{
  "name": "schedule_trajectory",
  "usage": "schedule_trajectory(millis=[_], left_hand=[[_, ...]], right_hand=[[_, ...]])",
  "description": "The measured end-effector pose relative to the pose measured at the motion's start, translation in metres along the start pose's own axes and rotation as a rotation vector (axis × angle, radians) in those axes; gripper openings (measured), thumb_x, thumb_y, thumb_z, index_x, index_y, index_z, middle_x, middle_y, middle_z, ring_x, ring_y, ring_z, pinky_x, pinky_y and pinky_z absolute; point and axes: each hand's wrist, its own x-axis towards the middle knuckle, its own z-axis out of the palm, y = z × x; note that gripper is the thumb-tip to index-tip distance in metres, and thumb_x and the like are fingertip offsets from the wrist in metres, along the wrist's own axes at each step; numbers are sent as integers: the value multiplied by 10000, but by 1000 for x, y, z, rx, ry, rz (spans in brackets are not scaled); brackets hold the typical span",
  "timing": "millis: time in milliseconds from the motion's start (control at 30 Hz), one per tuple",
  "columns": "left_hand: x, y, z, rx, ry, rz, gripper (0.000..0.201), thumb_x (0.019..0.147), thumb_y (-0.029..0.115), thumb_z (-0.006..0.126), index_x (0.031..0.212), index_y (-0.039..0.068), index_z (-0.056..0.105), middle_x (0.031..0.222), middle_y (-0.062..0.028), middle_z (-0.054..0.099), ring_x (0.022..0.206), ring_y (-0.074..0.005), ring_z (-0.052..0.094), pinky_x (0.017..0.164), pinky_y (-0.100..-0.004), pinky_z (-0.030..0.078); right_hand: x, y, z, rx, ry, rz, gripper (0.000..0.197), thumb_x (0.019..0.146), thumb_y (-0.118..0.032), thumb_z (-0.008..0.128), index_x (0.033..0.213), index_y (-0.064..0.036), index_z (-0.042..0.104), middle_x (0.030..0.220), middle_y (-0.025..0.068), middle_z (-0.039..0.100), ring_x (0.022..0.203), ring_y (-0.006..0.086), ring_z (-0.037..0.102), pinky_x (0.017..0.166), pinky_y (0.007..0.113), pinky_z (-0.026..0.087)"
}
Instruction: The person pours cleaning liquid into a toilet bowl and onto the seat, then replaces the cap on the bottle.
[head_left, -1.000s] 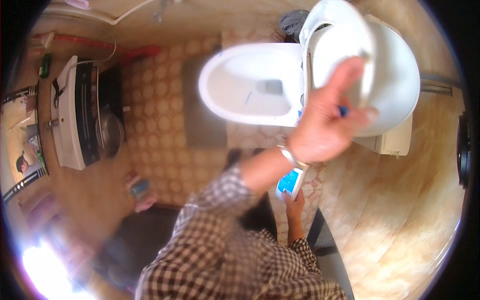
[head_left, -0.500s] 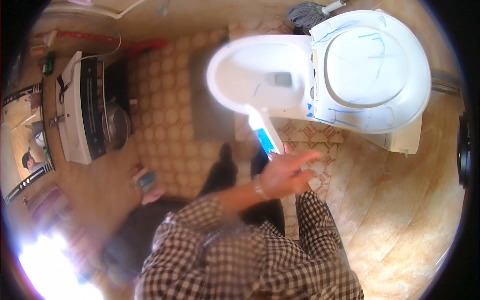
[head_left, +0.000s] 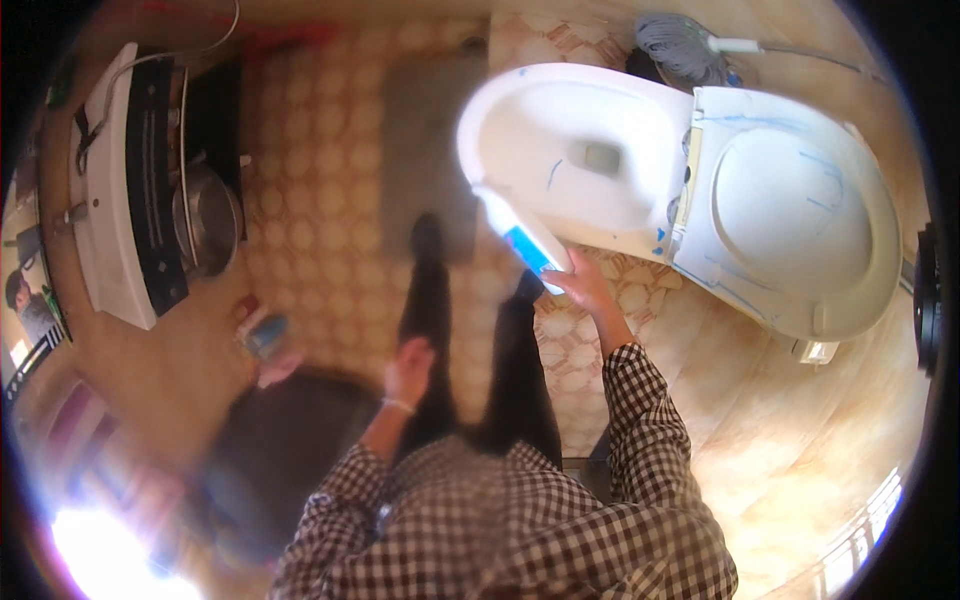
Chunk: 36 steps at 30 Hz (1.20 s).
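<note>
My right hand (head_left: 583, 283) is wrapped round the lower end of a white cleaner bottle (head_left: 530, 240) with a blue label. The bottle tilts, its spout end at the near left rim of the white toilet bowl (head_left: 475, 135). Blue liquid streaks mark the raised seat and lid (head_left: 790, 190), and a blue line runs down inside the bowl. Blue drops dot the rim by the hinges. Over my left leg hangs my left hand (head_left: 408, 372), empty, its fingers loosely apart and slightly blurred.
A grey string mop (head_left: 685, 50) lies behind the toilet. A white washbasin (head_left: 110, 200) and a round metal pan (head_left: 210, 220) are at the left. A grey mat (head_left: 430, 150) lies on the tiled floor, and a dark rounded object (head_left: 295, 450) stands near my left arm.
My left hand has moved away from beside the bottle, down and left. My right hand now shows plainly on the bottle. The view has shifted, so the toilet sits farther right.
</note>
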Motion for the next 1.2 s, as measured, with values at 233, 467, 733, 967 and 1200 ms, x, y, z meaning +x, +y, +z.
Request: schedule_trajectory(millis=[233, 467, 733, 967, 1200], left_hand=[[23, -31, -24, -364, 19, 22, 288, 828, 209, 675, 1072, 67, 618, 843, -69, 657, 765, -160, 617, 725, -305, 506], [25, -56, -23, -185, 43, 135, 249, 814, 177, 673, 1036, 77, 625, 843, -102, 660, 762, -207, 624, 722, -320, 506], [35, -79, -16, -267, 40, 137, 252, 803, 177, 681, 1033, 88, 628, 833, -107, 662, 753, -215, 634, 704, -321, 509], [46, -74, -48, -289, 3, 47, 217, 802, 168, 691, 1002, 99, 640, 749, -64, 647, 674, -169, 603, 652, -305, 501], [52, -69, -56, -251, -3, 33, 209, 801, 188, 695, 989, 109, 647, 692, -59, 634, 621, -163, 587, 593, -315, 488]], right_hand=[[23, -71, 36, 5, 203, -44, 471, 731, -262, 739, 1063, 13, 550, 891, 106, 638, 766, 151, 586, 675, 313, 492], [54, -104, 32, -263, 397, -110, 439, 707, -243, 749, 1012, 26, 585, 865, 97, 651, 732, 134, 595, 667, 280, 496], [81, -105, -6, 82, 560, -123, 411, 725, -282, 732, 973, 10, 583, 808, 106, 625, 639, 151, 573, 553, 298, 479], [79, -79, -67, 56, 856, -23, 397, 737, -266, 743, 995, 1, 602, 855, 72, 625, 678, 158, 616, 489, 283, 528], [77, -80, -89, 336, 1093, 95, 435, 727, -253, 750, 1027, 12, 583, 934, 112, 629, 742, 225, 651, 501, 341, 560]])
